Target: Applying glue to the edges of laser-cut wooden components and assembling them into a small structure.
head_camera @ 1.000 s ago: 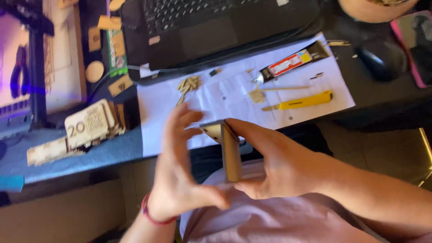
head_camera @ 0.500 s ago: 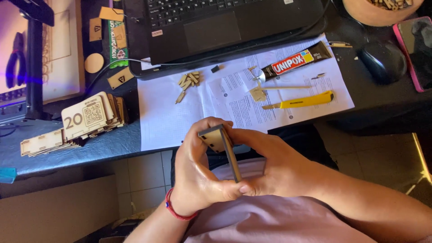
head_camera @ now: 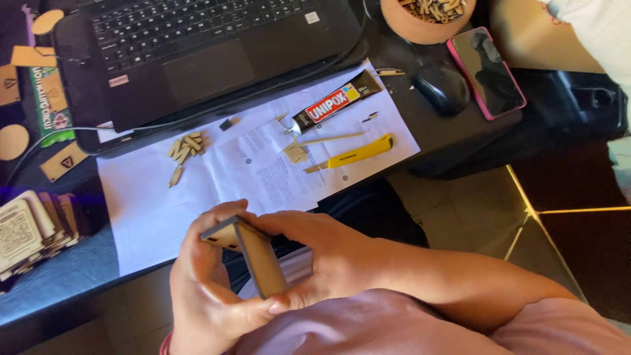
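Both hands are up close to the body, below the edge of the surface [head_camera: 59,289], holding a thin wooden piece [head_camera: 253,253] between them. Left hand [head_camera: 207,289] cups it from the left — fingers curled over the top corner, thumb pressed at the lower end. Right hand [head_camera: 322,260] backs it from the right, fingers closed against the far face. The piece looks like two flat panels meeting at a corner, tilted, long edge facing the camera. On the surface: white paper sheets [head_camera: 263,171] with a glue tube [head_camera: 335,102], a yellow utility knife [head_camera: 351,152], a thin wooden stick [head_camera: 325,139] and a small pile of wooden pegs [head_camera: 184,148]. A laptop [head_camera: 197,46] sits behind the paper; a mouse [head_camera: 442,87], a pink-cased phone [head_camera: 485,71] and a bowl of wood bits [head_camera: 430,16] are to the right. Stacked wooden cut-outs [head_camera: 29,230] are at the far left.
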